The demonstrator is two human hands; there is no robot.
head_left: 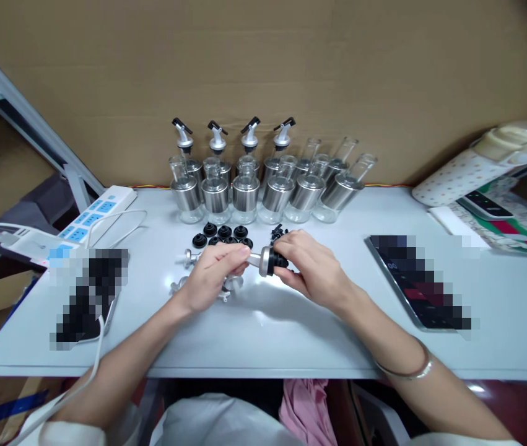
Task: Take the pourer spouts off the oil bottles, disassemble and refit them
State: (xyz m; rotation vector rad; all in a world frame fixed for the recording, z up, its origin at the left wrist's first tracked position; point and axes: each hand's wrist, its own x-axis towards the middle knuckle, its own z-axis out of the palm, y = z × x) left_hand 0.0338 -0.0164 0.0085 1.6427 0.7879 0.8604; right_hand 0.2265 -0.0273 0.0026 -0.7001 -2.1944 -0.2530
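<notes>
At the white table (328,353), gripping silver spout (263,261) in left hand (212,272), black stopper (280,260) in right hand (314,271); apparently working at the join, needing steady alignment.

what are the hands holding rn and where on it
A silver-and-black pourer: the left hand grips its silver spout end, and the right hand grips the black stopper end.
</notes>
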